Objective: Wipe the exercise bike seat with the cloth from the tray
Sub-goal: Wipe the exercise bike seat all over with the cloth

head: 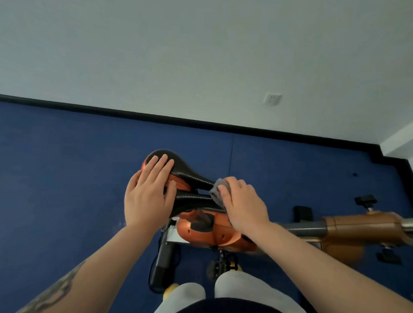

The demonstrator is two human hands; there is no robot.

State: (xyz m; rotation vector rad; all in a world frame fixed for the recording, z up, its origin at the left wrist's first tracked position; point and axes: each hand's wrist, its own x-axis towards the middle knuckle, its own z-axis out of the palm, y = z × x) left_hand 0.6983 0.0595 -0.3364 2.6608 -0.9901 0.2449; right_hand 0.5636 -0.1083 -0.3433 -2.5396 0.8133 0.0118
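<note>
The exercise bike seat (190, 177) is black with orange side panels and lies in the middle of the view, its wide end to the left and its nose to the right. My left hand (150, 192) rests flat on the wide end, fingers spread over the top. My right hand (242, 202) presses a small grey cloth (217, 190) onto the seat's narrow nose; only the cloth's left edge shows past my fingers. The tray is not in view.
The orange bike body (212, 233) and its bronze frame tube (362, 224) run to the right below the seat. A black base leg (162, 260) and pedals stand on the blue floor (60, 163). A white wall with a socket (272, 99) lies behind. My legs are at the bottom.
</note>
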